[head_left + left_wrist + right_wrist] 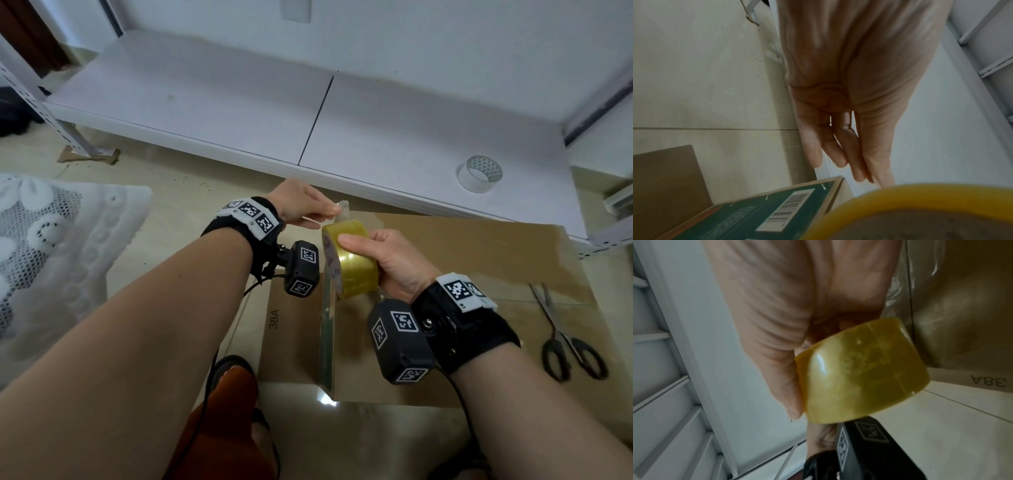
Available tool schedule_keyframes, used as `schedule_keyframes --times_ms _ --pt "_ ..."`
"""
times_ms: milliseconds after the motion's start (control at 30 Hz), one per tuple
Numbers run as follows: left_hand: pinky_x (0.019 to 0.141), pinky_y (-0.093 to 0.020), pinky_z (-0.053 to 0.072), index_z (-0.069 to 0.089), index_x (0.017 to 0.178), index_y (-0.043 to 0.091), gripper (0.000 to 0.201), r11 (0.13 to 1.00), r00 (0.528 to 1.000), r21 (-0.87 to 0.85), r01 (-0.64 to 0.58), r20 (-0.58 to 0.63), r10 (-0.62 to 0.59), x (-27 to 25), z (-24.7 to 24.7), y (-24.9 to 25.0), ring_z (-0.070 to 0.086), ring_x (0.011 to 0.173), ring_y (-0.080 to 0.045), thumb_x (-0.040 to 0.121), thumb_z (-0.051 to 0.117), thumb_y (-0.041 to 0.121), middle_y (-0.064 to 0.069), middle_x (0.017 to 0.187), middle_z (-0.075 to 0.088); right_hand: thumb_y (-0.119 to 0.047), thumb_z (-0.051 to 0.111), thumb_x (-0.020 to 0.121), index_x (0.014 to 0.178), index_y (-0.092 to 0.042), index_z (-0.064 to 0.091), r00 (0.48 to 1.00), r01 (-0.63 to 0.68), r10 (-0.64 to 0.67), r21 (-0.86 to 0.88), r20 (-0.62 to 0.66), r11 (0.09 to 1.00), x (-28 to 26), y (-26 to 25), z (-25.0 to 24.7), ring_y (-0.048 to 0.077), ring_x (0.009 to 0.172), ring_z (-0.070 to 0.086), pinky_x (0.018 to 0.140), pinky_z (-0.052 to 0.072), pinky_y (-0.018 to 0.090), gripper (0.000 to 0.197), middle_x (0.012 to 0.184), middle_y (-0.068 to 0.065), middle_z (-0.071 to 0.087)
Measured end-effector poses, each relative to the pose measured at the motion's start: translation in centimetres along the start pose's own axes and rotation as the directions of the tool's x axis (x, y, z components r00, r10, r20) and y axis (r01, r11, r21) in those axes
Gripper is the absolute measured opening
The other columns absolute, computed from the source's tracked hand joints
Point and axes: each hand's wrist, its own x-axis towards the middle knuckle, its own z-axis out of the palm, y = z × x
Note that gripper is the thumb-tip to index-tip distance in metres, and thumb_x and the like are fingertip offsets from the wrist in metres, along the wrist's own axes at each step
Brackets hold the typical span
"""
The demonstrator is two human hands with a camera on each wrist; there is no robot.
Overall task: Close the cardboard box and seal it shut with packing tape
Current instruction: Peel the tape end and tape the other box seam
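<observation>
Cardboard box (428,308) lies on the floor with flaps shut, contents hidden; 1 shiny tape strip (327,335) runs along its centre seam from near edge toward far edge. Right hand (394,263) grips the yellow tape roll (352,260) above the seam, core axis crosswise; left hand (301,205) pinches the pulled tape end (342,209) past the far edge. Only the left wrist view shows a green barcode label (785,211); only the head view shows scissors (568,342) at the box's right edge and a clear roll (479,173) on the white shelf (239,109).

We see soft, even daylight in the head view, with a bright glare spot on the tape strip (328,401) near the box's near edge. Straight shelf edges bow toward the frame borders. Both wrist views are dimmer and smeared; the tape roll (920,211) in the left wrist view is badly out of focus.
</observation>
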Motion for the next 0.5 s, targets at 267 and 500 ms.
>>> schedule_keyframes --times_ms 267,500 --pt "0.082 -0.029 0.058 0.070 0.090 0.007 0.019 0.996 0.999 0.091 0.013 -0.043 -0.009 1.8 0.2 1.0 0.064 0.085 -0.011 0.079 0.077 0.021 -0.002 0.087 0.069 -0.028 0.076 0.062 0.085 -0.003 0.065 0.997 0.016 -0.009 0.093 -0.075 0.996 0.7 -0.2 -0.2 0.020 0.061 0.064 0.058 0.054 0.028 0.036 0.074 0.011 0.068" --pt "0.078 -0.027 0.059 0.071 0.086 0.010 0.016 0.982 0.999 0.189 0.003 -0.033 0.004 3.0 0.2 1.6 0.064 0.080 -0.009 0.078 0.079 0.021 -0.001 0.082 0.070 -0.037 0.072 0.076 0.094 -0.007 0.068 0.997 -0.003 0.013 0.137 -0.070 0.991 1.0 0.4 -0.4 0.021 0.066 0.065 0.066 0.052 0.033 0.036 0.076 0.011 0.070"
